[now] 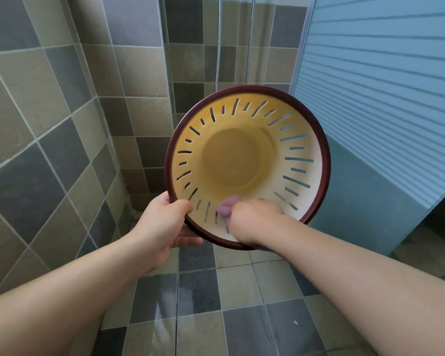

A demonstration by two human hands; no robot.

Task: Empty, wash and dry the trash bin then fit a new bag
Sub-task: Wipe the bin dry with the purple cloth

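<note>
Tiled wall (pixel 49 104): grey and beige tiles fill the left side; it looks hard, so I judge a dropped bin would knock against it or the floor.
Left hand (pixel 165 222): it grips the lower-left rim, thumb over the inside edge and fingers curled under the outside. This is the only hold on the bin, and if the rim is wet, a slip here is the main risk.
Trash bin (pixel 231 163): held up in the air in front of the person, tilted so its open mouth faces the camera. It has a dark red rim, a yellow slotted wall and a plain bottom, and looks empty inside.
Cloth (pixel 226 208): a small purple wad pressed on the inner wall near the lower rim, just beside the slots. It could snag in 1 of the slots and jerk the bin.
Right hand (pixel 254 214): reaches inside the bin, fingers closed around the cloth. Hard rubbing against 1 holding hand could twist the bin loose.
Shower door (pixel 383 86): blue ribbed panel close on the right; a wide swing could strike it.
Floor (pixel 242 291): the tiles look glossy, possibly wet, so footing may be slippery.
</note>
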